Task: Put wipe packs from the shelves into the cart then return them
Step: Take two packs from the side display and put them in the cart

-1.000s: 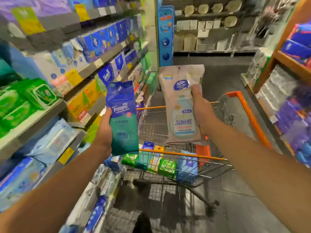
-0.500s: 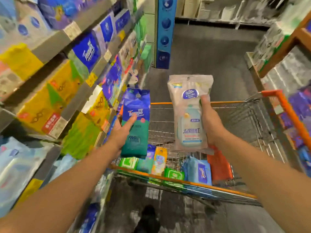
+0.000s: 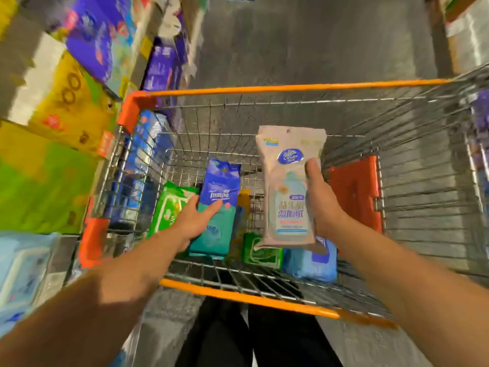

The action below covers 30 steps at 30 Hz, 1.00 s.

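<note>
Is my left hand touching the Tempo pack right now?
Touching. The head view shows the left hand with straight fingers lying across the front of the Tempo pack, no gap between them, inside the cart.

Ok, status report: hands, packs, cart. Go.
Left hand low in the cart, fingers straight on the blue-teal Tempo pack. Right hand grips the beige wipe pack above the basket. Nothing in the way.

The cart (image 3: 277, 89) is showing bare wire mesh with glossy orange plastic rims; the pale wipe pack (image 3: 287, 186) and blue Tempo pack (image 3: 219, 192) are gleaming in smooth plastic film.
</note>
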Motion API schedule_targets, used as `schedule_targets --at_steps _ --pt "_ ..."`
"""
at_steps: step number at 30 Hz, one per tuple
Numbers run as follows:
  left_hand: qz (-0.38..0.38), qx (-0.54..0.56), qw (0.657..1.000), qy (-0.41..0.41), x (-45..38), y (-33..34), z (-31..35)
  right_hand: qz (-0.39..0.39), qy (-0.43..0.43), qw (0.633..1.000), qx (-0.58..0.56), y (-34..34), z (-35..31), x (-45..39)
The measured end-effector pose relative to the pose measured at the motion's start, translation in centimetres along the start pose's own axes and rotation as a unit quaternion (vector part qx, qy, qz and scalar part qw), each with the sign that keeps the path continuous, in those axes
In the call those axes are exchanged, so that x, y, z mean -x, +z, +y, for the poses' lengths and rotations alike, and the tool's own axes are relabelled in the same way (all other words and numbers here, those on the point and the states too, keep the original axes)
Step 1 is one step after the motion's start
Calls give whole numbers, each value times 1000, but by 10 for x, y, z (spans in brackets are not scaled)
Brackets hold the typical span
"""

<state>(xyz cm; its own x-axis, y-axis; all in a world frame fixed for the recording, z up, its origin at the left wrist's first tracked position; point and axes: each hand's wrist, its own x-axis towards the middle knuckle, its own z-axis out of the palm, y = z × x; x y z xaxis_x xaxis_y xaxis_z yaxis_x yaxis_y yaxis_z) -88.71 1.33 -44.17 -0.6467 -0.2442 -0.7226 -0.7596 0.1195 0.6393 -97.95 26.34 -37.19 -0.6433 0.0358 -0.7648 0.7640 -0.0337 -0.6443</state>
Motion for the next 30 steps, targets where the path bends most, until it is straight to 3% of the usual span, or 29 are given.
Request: schedule_targets --at_steps 10,17,30 --pt "66 -223 972 -13 -55 2 -36 -38 62 996 -46 -38 57 -72" --pt "56 -193 979 34 -69 2 -53 -80 19 996 -23 -51 70 -105" --pt "57 -110 991 56 -81 -1 -50 -25 14 995 94 -1 90 -180"
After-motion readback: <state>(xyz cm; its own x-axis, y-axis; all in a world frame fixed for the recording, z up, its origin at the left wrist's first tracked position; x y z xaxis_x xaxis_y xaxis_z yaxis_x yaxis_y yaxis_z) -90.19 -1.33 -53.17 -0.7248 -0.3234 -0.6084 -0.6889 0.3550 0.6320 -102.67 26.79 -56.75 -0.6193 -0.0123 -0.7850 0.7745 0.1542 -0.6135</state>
